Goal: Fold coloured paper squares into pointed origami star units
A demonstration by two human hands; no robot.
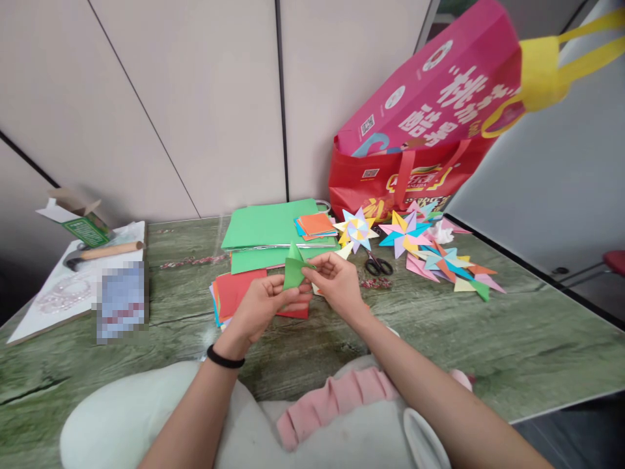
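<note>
Nearest to me, a pale plush toy (180,404) is lying against the table's near edge, a pleated pink strip (336,404) running across it, and my forearms are reaching over. Now the hands: my left hand (261,303), black band (225,357) on the wrist, is pinching the lower left part of a green folded paper (295,268) between thumb and fingers, and my right hand (338,283) is pinching its right side. I'm holding it up off the table (303,355), in front of the paper stacks; it's small, crisp and bright, with a narrow point standing up and a darker green flap below.

Just behind my left hand, red sheets (239,290) are lying over other colours, their edges fanning out. Farther back, small squares (316,225), orange on top, are sitting on a large green stack (271,225). Black-handled scissors (378,264) are resting right of my hands, and multicoloured paper stars (404,232) are spreading beyond them, pointed and many-armed. Off to the left, a wooden-handled tool (105,253) is lying on a white board (73,280), near a small open carton (81,221) with its flaps up; I can't tell what's inside.

At the back, a red bag (410,176) is standing by the wall, a pink bag (430,85) with yellow handles leaning out of its top.
</note>
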